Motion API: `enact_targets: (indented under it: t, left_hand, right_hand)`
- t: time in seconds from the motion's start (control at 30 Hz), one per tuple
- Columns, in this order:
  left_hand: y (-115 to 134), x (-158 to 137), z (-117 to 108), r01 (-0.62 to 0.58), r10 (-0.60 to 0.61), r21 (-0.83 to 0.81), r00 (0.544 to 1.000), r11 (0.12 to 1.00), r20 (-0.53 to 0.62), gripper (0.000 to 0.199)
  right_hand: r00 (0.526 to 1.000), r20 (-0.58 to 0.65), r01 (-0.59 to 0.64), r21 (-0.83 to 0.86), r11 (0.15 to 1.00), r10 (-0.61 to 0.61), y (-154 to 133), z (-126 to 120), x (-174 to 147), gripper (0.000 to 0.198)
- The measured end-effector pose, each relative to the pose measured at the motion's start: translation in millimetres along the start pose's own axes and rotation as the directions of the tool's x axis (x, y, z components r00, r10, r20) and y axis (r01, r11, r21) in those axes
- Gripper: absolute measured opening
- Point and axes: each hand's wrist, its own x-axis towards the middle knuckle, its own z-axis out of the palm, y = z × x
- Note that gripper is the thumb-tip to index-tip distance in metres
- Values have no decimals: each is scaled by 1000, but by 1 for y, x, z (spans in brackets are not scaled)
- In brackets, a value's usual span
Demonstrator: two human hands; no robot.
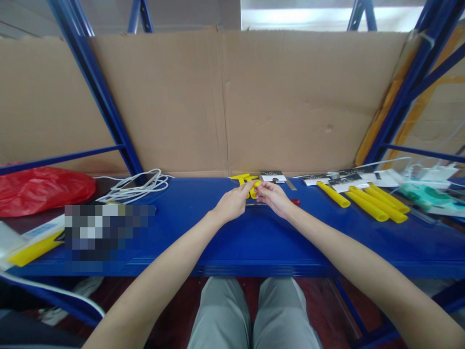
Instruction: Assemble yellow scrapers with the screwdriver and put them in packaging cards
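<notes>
We pinch a yellow piece [256, 184] in our right grip [274, 198]; our left grip [232, 202] sits beside it, clamped or apart we cannot tell; yellow tubes [366, 204] lie rightward.

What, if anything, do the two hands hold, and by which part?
A small yellow piece, seemingly pinched at its right side by the right hand; the left hand's grip is hidden.

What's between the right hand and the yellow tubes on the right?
In the head view, a red item beside the right hand, then blue tabletop up to the yellow tubes.
</notes>
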Motion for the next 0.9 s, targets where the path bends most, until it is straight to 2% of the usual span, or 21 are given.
enact_targets:
  t: [0.23,0.37,0.7,0.9]
  left_hand:
    - [-4,1,0,2,-1,-82,1000,997,17,59]
    - [-6,1,1,5,-3,-118,1000,993,20,58]
    - [-1,1,-6,41,-30,-124,996,991,87,53]
    - [-6,1,-3,34,-25,-143,998,989,63,54]
  right_hand:
    - [998,25,58,-133,989,-55,-5,1,-2,33]
    - [995,0,98,-193,976,-100,-4,4,-2,37]
    - [982,1,182,-306,934,-191,-6,4,-2,37]
    - [968,33,245,-363,899,-250,-6,5,0,36]
